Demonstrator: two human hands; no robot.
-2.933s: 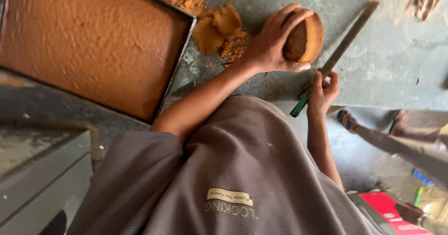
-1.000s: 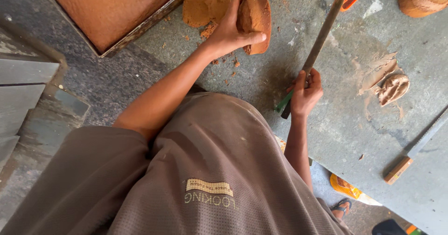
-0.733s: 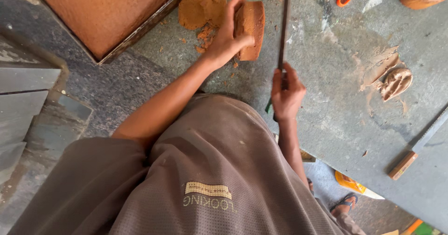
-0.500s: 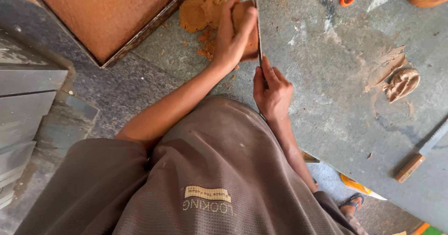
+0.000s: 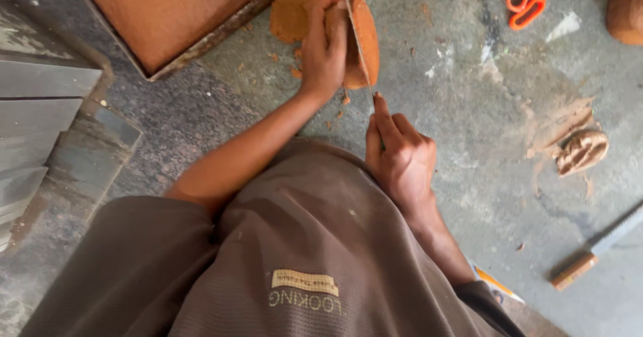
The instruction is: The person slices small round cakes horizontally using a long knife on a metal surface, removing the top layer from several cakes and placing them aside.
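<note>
since half a second ago the long knife (image 5: 357, 39) has swung upright and now sits in the top of the brown lump (image 5: 362, 42), and the right hand (image 5: 400, 159) has slid in closer to it.

nearest is the right hand. it is curled tight round the knife handle, with one finger laid straight along the blade. just past it the left hand (image 5: 324, 49) is pressed flat on the side of the lump, fingers close together, right next to the blade. the lump stands on its edge on the grey floor (image 5: 469, 143), near the corner of the big tray (image 5: 221, 32) of brown powder. a second knife (image 5: 593, 253) lies well off by the right edge, and orange scissors (image 5: 526, 4) lie far up.

i think the blade could slip and nick the left fingers, because they sit so close. the lump could also tip or crumble if pushed too hard.
</note>
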